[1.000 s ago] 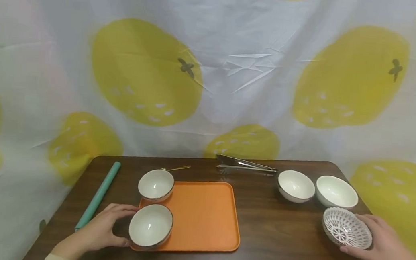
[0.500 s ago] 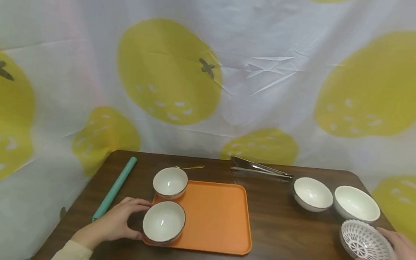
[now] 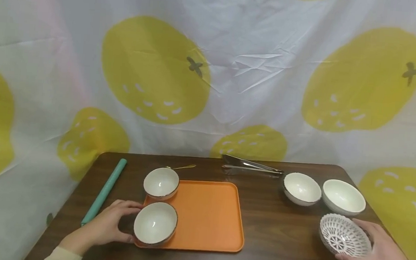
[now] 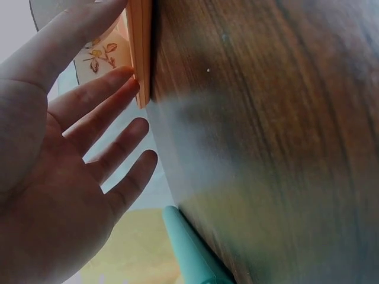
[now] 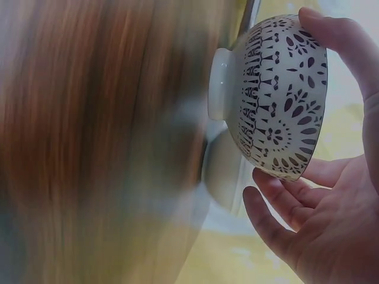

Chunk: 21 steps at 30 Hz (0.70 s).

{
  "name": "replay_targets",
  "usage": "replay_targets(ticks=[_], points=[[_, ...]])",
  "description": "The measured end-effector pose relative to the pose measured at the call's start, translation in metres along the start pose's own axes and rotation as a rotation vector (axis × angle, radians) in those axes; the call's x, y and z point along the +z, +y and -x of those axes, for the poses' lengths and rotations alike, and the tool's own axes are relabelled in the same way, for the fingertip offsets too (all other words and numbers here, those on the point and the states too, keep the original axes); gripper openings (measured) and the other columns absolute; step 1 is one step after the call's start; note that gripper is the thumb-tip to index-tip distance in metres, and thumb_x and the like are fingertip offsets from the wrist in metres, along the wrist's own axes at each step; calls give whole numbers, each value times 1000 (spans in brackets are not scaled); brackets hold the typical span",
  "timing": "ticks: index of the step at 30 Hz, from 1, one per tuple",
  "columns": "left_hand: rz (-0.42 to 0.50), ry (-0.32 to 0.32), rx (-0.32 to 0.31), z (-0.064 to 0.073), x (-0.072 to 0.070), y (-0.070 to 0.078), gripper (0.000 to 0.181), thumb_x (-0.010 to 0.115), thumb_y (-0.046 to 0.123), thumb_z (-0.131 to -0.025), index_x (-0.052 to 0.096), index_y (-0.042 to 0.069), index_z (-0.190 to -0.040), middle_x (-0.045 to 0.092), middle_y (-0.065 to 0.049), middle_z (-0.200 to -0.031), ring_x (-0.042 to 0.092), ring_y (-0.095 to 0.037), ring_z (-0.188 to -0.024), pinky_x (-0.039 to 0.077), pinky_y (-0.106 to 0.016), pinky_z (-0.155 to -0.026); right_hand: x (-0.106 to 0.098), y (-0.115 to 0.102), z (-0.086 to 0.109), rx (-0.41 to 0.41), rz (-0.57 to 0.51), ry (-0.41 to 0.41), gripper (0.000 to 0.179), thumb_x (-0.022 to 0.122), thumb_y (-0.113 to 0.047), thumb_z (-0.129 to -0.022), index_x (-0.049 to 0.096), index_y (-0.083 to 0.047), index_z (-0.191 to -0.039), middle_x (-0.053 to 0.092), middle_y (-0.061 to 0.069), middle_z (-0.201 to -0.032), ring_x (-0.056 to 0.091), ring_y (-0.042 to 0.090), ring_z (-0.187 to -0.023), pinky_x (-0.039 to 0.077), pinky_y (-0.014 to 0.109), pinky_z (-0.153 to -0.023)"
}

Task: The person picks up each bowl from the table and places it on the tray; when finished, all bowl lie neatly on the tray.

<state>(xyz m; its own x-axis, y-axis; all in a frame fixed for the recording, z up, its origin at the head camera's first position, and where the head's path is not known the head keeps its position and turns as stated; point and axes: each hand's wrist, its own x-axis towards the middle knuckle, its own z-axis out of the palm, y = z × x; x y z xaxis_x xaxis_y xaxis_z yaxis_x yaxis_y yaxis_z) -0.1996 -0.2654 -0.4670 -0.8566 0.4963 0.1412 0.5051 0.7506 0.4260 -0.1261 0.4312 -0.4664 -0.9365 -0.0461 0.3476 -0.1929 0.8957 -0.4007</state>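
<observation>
In the head view my right hand [image 3: 384,247] grips a white bowl [image 3: 345,236] with a dark cut-out-like pattern, thumb and fingers at opposite sides of its rim. The right wrist view shows this patterned bowl [image 5: 284,100] upright, its foot ring close over the tabletop. My left hand [image 3: 111,224] is beside a cream bowl with a brown rim [image 3: 155,224], at the left end of the orange tray [image 3: 210,217]. Its fingers are extended and spread, fingertips right at the tray's edge [image 4: 138,53] in the left wrist view. A second cream bowl [image 3: 161,183] sits behind the first.
Two more white bowls [image 3: 302,189] [image 3: 343,198] stand at the back right. Metal tongs [image 3: 252,165] lie along the back edge, with a small gold spoon [image 3: 183,167] behind the tray. A teal roll [image 3: 104,191] lies at the left. A lemon-print curtain [image 3: 254,89] hangs behind.
The head view swings right-to-left and partly back. My right hand has brought the patterned bowl slightly left, nearer the tray. The left hand stays beside the cream bowl.
</observation>
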Motion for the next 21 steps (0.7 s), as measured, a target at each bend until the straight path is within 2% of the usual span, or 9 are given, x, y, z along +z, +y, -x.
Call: replay_targets(ticks=[2, 4, 8, 12, 15, 17, 19, 21], points=[[0, 3, -9, 2, 0, 0, 74, 96, 38, -63, 72, 10, -127, 65, -3, -138, 54, -31, -125, 46, -60, -100, 6, -13, -2, -23, -30, 9, 101, 103, -37, -50, 59, 1, -133, 60, 22, -123, 40, -13, -104, 34, 10, -72], [-6, 9, -13, 2, 0, -1, 74, 96, 38, -63, 72, 10, -127, 66, -2, -138, 54, -31, -125, 47, -60, -100, 12, -26, -6, -60, -62, 27, 103, 104, -37, -48, 59, -2, -133, 60, 17, -123, 34, -19, -105, 32, 6, -76], [-8, 15, -10, 1, 2, -2, 75, 96, 40, -63, 72, 10, -128, 66, -3, -138, 55, -31, -124, 46, -61, -99, 23, -51, -16, -134, -93, 54, 106, 104, -40, -44, 60, -3, -133, 62, 10, -124, 39, -16, -108, 29, 2, -84], [-5, 16, 1, 1, 3, -1, 77, 96, 41, -63, 72, 10, -129, 66, -4, -138, 55, -31, -123, 46, -61, -98, 33, -76, -27, -203, -88, 47, 108, 104, -47, -43, 60, -5, -132, 62, 7, -126, 47, -2, -111, 28, 2, -90], [-4, 12, -11, 2, 2, 0, 77, 96, 41, -62, 72, 10, -128, 66, -3, -138, 55, -31, -124, 46, -63, -98, 42, -98, -35, -237, -82, 19, 110, 102, -52, -43, 60, -5, -133, 62, 6, -128, 53, 10, -110, 40, 12, -92], [-7, 14, -16, 2, 2, 0, 76, 96, 40, -62, 72, 10, -128, 66, -2, -137, 55, -31, -124, 45, -63, -98, 48, -113, -41, -243, -92, -21, 111, 101, -55, -45, 59, -4, -134, 61, 6, -129, 56, 17, -112, 50, 27, -94], [-10, 15, -21, 2, 2, 1, 76, 96, 41, -61, 73, 10, -127, 66, -1, -137, 55, -30, -124, 45, -62, -98, 56, -129, -48, -246, -109, -59, 111, 100, -56, -47, 59, -2, -135, 60, 7, -131, 58, 22, -114, 54, 44, -92], [-13, 18, -18, 2, 1, 1, 77, 96, 41, -61, 73, 10, -127, 66, -1, -137, 55, -30, -124, 45, -62, -98, 64, -145, -55, -256, -139, -99, 111, 99, -55, -48, 58, -1, -136, 60, 8, -131, 59, 25, -116, 55, 52, -92]])
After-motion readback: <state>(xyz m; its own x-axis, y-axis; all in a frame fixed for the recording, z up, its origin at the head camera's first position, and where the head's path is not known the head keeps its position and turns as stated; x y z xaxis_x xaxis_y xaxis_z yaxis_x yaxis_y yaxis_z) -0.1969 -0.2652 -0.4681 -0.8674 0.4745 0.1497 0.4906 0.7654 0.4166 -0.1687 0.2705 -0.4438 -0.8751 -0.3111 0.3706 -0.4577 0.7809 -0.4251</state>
